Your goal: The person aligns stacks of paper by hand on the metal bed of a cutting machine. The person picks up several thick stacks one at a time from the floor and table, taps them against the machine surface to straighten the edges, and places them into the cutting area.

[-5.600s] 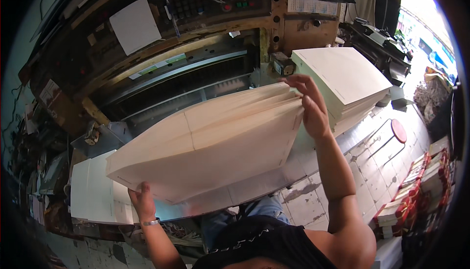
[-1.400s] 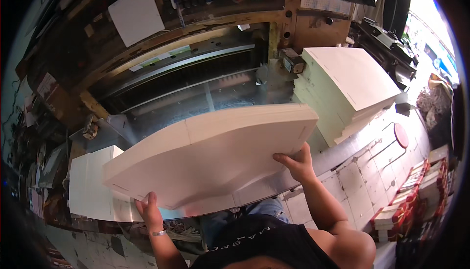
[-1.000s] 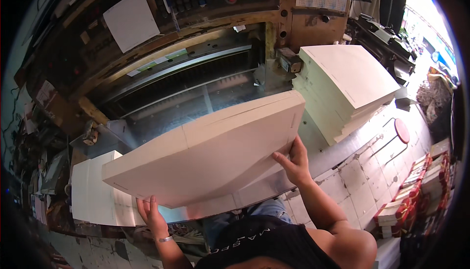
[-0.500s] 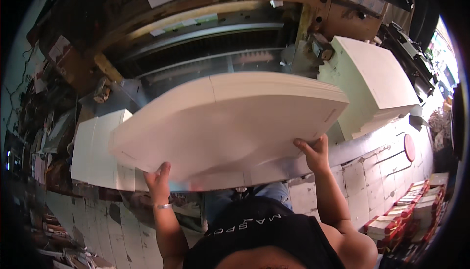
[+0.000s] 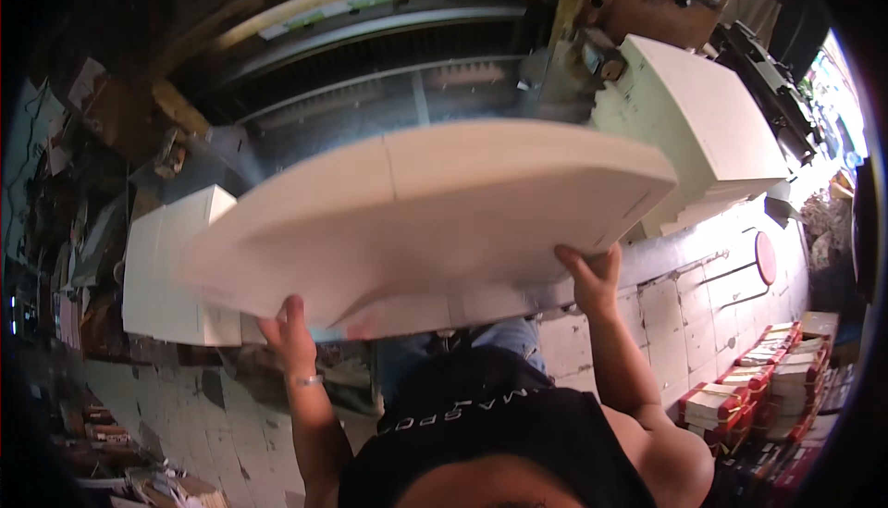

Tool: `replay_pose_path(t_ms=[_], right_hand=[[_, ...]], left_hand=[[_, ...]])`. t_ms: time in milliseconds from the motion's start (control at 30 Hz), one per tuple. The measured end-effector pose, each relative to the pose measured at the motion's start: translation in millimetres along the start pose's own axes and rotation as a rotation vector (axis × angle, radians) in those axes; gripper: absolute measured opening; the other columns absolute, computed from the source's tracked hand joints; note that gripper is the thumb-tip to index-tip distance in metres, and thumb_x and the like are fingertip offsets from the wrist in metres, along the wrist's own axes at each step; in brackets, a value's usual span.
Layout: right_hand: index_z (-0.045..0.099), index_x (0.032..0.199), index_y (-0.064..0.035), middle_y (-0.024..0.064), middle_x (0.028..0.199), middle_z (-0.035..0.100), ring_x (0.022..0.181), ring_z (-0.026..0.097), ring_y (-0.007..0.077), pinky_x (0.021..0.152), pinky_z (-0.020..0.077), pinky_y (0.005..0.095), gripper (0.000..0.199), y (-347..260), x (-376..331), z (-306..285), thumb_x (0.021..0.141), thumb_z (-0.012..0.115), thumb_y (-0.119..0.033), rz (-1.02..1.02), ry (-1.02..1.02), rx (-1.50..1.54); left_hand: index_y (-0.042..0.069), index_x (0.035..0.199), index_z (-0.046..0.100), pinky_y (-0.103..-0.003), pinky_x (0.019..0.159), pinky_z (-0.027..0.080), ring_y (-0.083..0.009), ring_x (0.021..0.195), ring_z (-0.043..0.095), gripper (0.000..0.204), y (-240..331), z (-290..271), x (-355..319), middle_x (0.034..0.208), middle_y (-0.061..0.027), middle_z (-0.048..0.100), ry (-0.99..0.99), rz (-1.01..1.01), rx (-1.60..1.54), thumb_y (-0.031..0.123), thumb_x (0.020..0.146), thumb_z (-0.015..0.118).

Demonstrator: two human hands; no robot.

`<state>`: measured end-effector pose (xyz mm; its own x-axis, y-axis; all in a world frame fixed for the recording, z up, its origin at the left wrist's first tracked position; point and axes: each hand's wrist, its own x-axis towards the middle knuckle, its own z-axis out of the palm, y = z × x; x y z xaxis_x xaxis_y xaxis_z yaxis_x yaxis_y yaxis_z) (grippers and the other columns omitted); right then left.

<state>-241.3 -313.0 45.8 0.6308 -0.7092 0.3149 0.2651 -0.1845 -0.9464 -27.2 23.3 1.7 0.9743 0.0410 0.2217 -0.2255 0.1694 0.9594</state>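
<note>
Left hand: the left hand [image 5: 289, 334] is closed on the near edge of a thick stack of cream paper sheets [image 5: 435, 212], gripping its left part from below; a bracelet sits on the wrist.
Right hand: the right hand [image 5: 592, 277] clamps the same near edge further right, fingers curled up around it.
Paper stack: held in the air between both hands, broad face up, bowed, with a seam line across its top. Its far edge reaches toward the cutting machine [image 5: 388, 73]; its right corner hangs just short of the tall paper pile [image 5: 703, 129].
Left of the stack: a lower pile of white sheets [image 5: 171, 267] lies partly under the stack's left edge.
Beyond the stack: the machine's dark slot and metal bed show above the far edge, with open bed between them.
Right of the stack: a tiled ledge [image 5: 684, 277] with a red round disc [image 5: 766, 257], and below it bundles of red-and-white packets [image 5: 768, 378].
</note>
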Motion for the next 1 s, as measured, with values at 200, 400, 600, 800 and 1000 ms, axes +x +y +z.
replay_pose_path(t_ms=[200,400,600,800,1000], right_hand=[[0.053,0.116,0.0004,0.0066,0.103,0.064,0.096,0.059,0.0143,0.087,0.0461,0.0287,0.045,9,4,-3,0.078,0.075,-0.003,-0.033,0.035,0.105],[0.048,0.123,0.0015,0.0072,0.108,0.061,0.103,0.057,0.0153,0.092,0.0438,0.0306,0.052,8,6,-1,0.079,0.075,-0.007,-0.025,-0.005,0.124],[0.051,0.121,0.0023,0.0085,0.11,0.062,0.103,0.056,0.0154,0.092,0.0434,0.03,0.049,5,10,-6,0.08,0.075,-0.01,-0.038,-0.003,0.066],[0.051,0.121,0.0016,0.0081,0.11,0.061,0.106,0.055,0.0157,0.094,0.0413,0.0298,0.048,12,6,-6,0.079,0.073,-0.005,-0.069,-0.004,0.064],[0.054,0.107,-0.0025,0.0045,0.1,0.061,0.096,0.057,0.0136,0.087,0.0441,0.0282,0.037,29,5,-11,0.075,0.073,0.002,-0.005,0.084,0.143]], left_hand=[[-0.002,0.14,0.034,-0.036,0.106,0.033,-0.0226,0.122,0.046,0.059,18,12,-15,0.138,-0.0142,0.045,-0.076,0.046,0.039,0.013,0.09,0.062],[-0.004,0.135,0.04,-0.035,0.104,0.034,-0.0221,0.12,0.046,0.052,22,22,-20,0.13,-0.015,0.051,0.113,-0.012,0.034,0.017,0.092,0.06],[-0.003,0.13,0.046,-0.034,0.1,0.037,-0.0211,0.113,0.051,0.046,22,16,-12,0.124,-0.0138,0.054,0.01,0.021,0.046,0.017,0.091,0.062],[-0.003,0.128,0.047,-0.033,0.096,0.04,-0.0205,0.109,0.053,0.045,10,14,-14,0.12,-0.0127,0.057,0.081,0.012,0.031,0.014,0.089,0.064],[0.003,0.13,0.041,-0.03,0.089,0.042,-0.012,0.089,0.047,0.052,-2,2,-11,0.099,-0.001,0.049,0.109,-0.027,0.067,0.012,0.087,0.068]])
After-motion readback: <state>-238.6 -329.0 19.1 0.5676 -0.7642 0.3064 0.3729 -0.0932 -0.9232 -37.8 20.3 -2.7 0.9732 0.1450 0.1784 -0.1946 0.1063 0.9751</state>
